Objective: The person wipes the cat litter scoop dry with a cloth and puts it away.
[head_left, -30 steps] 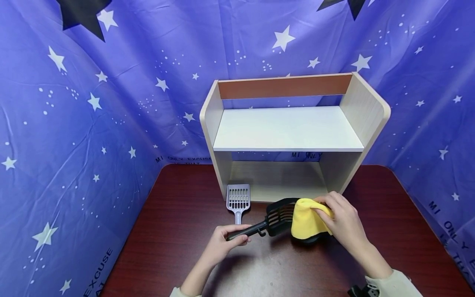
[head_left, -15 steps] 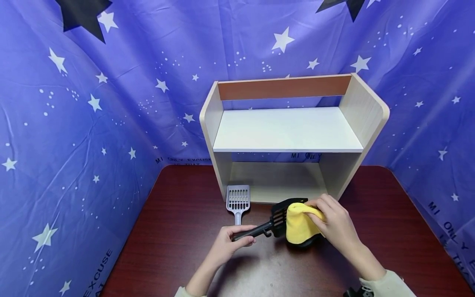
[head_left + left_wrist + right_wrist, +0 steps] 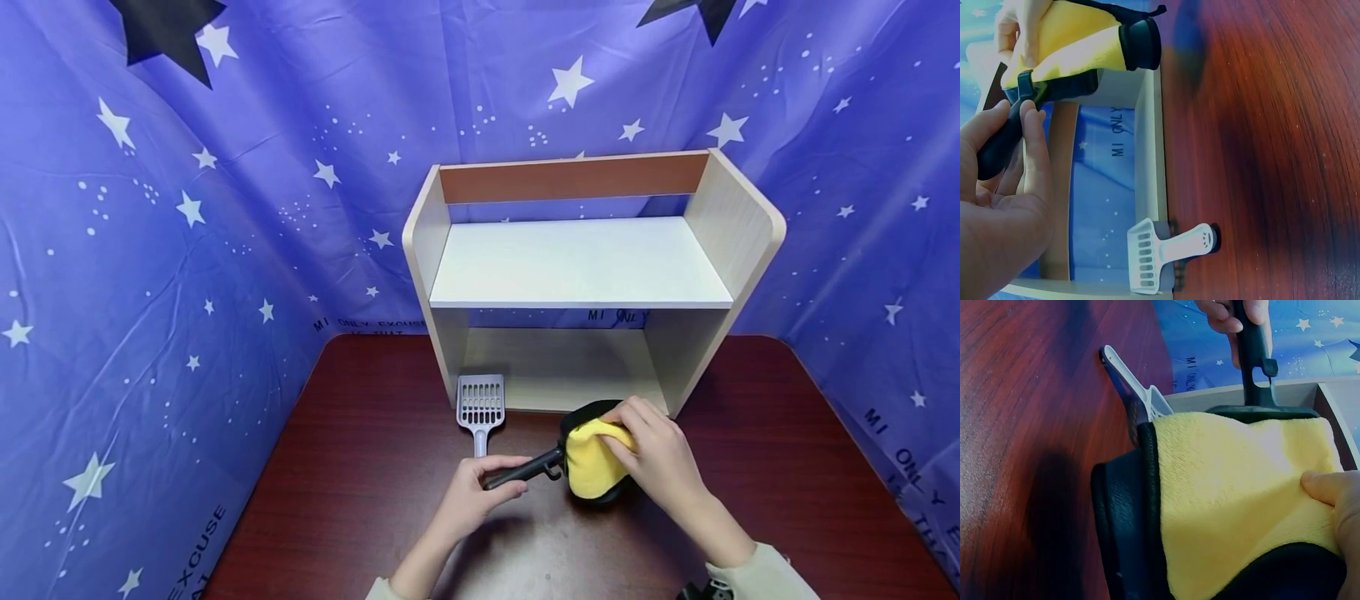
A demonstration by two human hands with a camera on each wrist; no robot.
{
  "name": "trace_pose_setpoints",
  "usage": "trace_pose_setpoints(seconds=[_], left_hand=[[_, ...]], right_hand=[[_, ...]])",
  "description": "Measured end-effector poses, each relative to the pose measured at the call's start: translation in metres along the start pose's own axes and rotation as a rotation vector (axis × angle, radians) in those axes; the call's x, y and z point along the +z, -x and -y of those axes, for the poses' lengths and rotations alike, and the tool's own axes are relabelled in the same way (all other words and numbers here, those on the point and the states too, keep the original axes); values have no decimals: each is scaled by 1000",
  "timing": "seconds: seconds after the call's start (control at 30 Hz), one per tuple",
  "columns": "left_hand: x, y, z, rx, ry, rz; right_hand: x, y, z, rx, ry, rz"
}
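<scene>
My left hand (image 3: 468, 500) grips a black slotted litter scoop (image 3: 528, 469) by its handle and holds it above the table. A folded yellow cloth (image 3: 592, 462) with dark edging lies over the scoop's head, which it mostly covers. The right hand (image 3: 660, 454) pinches this cloth, thumb on the yellow side in the right wrist view, and presses it to the scoop close to the handle end. A grey litter scoop (image 3: 482, 402) leans against the front left of the shelf, its slotted head up; my left hand partly hides its handle in the head view.
Behind the hands stands a two-level shelf unit (image 3: 581, 265) with a white upper board and pale wooden sides. It rests on a dark red-brown table (image 3: 360, 450). A blue curtain (image 3: 247, 208) printed with stars surrounds the table's back and sides.
The right hand and the yellow cloth have slid left along the black litter scoop toward its handle. My left hand has shifted slightly right with the scoop. The grey scoop stays put.
</scene>
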State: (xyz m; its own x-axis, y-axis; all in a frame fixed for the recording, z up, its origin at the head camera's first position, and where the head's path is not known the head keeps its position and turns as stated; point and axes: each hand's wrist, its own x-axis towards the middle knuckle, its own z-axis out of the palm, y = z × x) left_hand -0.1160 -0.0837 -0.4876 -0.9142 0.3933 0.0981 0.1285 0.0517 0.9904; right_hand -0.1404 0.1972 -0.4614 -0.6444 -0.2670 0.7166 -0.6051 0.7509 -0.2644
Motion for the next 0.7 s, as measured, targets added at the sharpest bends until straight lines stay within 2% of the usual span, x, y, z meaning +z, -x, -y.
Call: trace_pose_setpoints(seconds=[0.23, 0.47, 0.7], left_hand=[[2, 0, -1, 3, -8, -2], [-2, 2, 3, 43, -6, 9], [-14, 6, 3, 50, 96, 19]], right_hand=[[2, 0, 0, 22, 66, -73], [-3, 0, -5, 63, 115, -78], [-10, 1, -12, 128, 124, -71]])
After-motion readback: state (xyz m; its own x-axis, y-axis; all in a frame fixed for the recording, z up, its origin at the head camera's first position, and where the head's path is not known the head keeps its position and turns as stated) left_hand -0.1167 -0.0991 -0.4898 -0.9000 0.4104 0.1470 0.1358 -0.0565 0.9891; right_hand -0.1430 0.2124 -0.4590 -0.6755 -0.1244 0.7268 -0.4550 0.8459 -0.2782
